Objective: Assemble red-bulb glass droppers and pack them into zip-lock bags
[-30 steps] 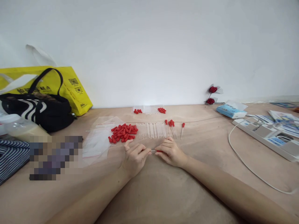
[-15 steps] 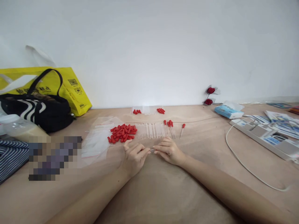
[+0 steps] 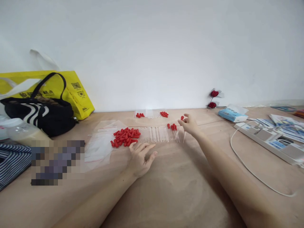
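My right hand (image 3: 189, 124) reaches over the right end of the row, with thumb and forefinger around the red bulb of a dropper (image 3: 182, 118). Part of another glass stem shows just below this hand, its upper end hidden. Several assembled red-topped droppers (image 3: 174, 127) lie just left of it. My left hand (image 3: 142, 158) is open and holds nothing, its fingers spread above the table. Beyond its fingertips is a heap of loose red rubber bulbs (image 3: 125, 137). A row of clear glass tubes (image 3: 155, 134) lies side by side, right of the heap.
Clear zip bags (image 3: 98, 147) lie left of the bulbs. Another bag (image 3: 152, 113) with red bulbs lies near the wall. On the left are a yellow bag (image 3: 82, 95), a black bag (image 3: 57, 115) and a bottle (image 3: 26, 131). A tissue pack (image 3: 231, 114) and power strip (image 3: 270, 142) are at right.
My hands were together at a thin tube in front of the row. The right hand has moved away and right with a dropper; the left has opened its fingers.
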A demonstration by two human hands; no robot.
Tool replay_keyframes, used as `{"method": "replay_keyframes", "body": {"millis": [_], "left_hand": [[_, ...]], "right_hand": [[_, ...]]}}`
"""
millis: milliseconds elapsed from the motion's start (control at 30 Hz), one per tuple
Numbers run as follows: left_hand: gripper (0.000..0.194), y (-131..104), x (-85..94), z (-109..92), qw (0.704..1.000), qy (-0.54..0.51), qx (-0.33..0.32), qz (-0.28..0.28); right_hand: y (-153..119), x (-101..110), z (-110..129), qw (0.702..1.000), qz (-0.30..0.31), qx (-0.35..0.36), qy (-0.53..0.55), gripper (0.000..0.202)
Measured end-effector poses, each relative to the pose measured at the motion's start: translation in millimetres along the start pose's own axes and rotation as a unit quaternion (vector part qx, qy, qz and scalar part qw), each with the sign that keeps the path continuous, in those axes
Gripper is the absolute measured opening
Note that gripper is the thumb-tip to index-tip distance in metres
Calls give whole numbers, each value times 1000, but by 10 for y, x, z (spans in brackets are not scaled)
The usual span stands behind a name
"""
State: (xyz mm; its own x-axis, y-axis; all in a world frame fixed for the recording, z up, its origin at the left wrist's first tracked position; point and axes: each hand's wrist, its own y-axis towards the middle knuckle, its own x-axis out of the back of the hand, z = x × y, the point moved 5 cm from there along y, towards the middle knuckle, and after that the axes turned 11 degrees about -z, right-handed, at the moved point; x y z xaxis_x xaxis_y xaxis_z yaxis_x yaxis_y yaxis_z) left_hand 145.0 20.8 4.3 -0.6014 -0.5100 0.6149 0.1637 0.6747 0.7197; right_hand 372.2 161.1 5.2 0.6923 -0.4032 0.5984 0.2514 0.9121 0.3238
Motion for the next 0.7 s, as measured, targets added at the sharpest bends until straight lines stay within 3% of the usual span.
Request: {"method": "replay_keyframes", "body": {"millis": [133,367,600,700], "left_hand": [[15,10,-24,-25,1000,-9,-5,-3],[15,9,-35,-28,1000,-8,-3,10],[16,-6,-47,-21,1000,-7,-3,22],[17,-1,-45,-25,1000,-5,-4,24]], "right_hand": [[234,-18,-218,996,11,-14,-86,29],[219,-270,-302,984,36,-20,-173,36],[230,-25,-521,971,-4,-73,-226,51],[208,-21,-571,972,1,-75,-222,49]]}}
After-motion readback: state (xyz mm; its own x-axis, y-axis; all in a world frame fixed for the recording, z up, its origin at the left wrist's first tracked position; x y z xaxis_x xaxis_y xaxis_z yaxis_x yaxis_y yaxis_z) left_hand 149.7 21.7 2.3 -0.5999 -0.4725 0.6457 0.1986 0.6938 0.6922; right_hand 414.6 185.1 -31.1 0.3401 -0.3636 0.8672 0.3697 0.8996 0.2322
